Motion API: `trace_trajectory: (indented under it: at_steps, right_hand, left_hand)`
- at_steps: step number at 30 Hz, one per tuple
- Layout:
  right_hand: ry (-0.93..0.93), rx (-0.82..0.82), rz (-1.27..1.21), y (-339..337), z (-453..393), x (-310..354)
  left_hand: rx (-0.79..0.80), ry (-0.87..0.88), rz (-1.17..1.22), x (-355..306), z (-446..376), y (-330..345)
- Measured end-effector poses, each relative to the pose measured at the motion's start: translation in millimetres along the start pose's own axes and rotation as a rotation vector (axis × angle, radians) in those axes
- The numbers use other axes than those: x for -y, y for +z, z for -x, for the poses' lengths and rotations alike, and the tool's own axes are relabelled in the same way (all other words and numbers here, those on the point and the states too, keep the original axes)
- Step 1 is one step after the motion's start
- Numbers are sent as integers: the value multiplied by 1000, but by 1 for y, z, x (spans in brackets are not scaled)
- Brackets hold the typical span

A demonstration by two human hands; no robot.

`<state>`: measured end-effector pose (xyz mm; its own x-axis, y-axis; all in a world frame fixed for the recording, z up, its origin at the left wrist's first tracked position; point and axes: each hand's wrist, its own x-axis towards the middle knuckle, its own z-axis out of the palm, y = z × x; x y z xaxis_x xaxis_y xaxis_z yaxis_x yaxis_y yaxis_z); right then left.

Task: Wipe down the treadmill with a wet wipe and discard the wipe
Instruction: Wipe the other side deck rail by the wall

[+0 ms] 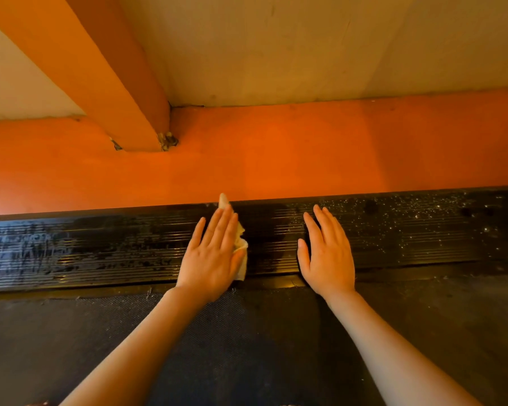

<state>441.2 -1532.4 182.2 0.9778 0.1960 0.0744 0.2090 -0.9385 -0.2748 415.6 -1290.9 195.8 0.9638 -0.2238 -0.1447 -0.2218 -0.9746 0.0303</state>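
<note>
The treadmill's black ribbed side rail (129, 247) runs across the view, glossy and streaked wet on the left, speckled with dust on the right. My left hand (214, 253) presses flat on a crumpled pale wet wipe (241, 244) on the rail, the wipe poking out past my fingertips and beside my thumb. My right hand (326, 253) lies flat on the rail a little to the right, fingers spread, holding nothing. The dark textured treadmill belt (247, 347) lies under my forearms.
An orange frame side (305, 159) borders the rail's far edge. An orange upright post (115, 83) rises from it at the upper left. Beyond is a pale tan floor (335, 39).
</note>
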Motion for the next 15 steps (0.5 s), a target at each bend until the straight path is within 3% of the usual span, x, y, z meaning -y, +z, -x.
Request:
trace_trajectory:
  at_steps: [4,11,15]
  right_hand:
    - [4,-1,1,1,0,0]
    - [6,3,24,0,0,1]
    - [3,-5,8,0,0,0]
  left_hand:
    - [-18,-117,41,3,10,0]
    - [-19,49,43,-38,-3,2]
    - [-5,-45,27,-16,14,3]
